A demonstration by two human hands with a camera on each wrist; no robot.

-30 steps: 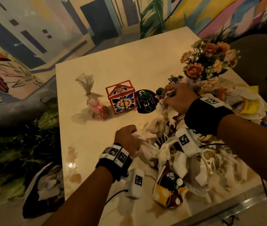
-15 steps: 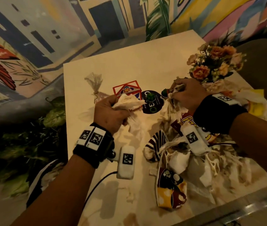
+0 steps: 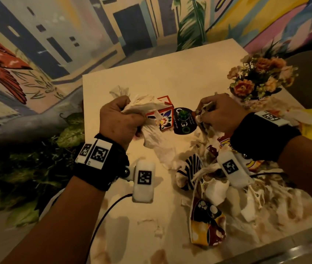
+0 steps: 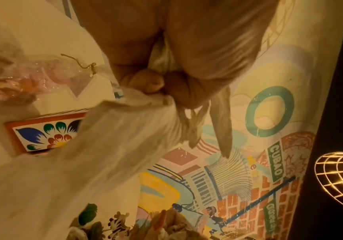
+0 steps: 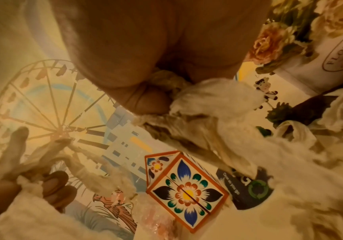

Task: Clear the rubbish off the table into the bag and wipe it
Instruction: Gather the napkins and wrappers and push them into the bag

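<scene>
My left hand (image 3: 120, 119) is raised above the table's left half and grips a bunch of crumpled white tissue (image 3: 147, 109); in the left wrist view the tissue (image 4: 113, 133) hangs from the curled fingers. My right hand (image 3: 220, 113) grips another wad of soiled tissue (image 3: 204, 111) near the round black sticker (image 3: 183, 121); the right wrist view shows that wad (image 5: 205, 116) under the fingers. A heap of torn tissue, a striped wrapper (image 3: 191, 168) and a patterned paper cup (image 3: 206, 223) lies on the cream table (image 3: 170, 77) below the right arm.
A small red floral box (image 3: 164, 117) stands between the hands, with a clear cellophane packet (image 4: 12, 78) to its left. A flower pot (image 3: 260, 77) stands at the back right. Yellow wrappers (image 3: 311, 126) lie at the right edge. Brown stains (image 3: 159, 254) mark the near tabletop.
My left hand has lifted off the table with its bunch of tissue and risen toward the red box. My right hand keeps its hold on its wad in about the same place.
</scene>
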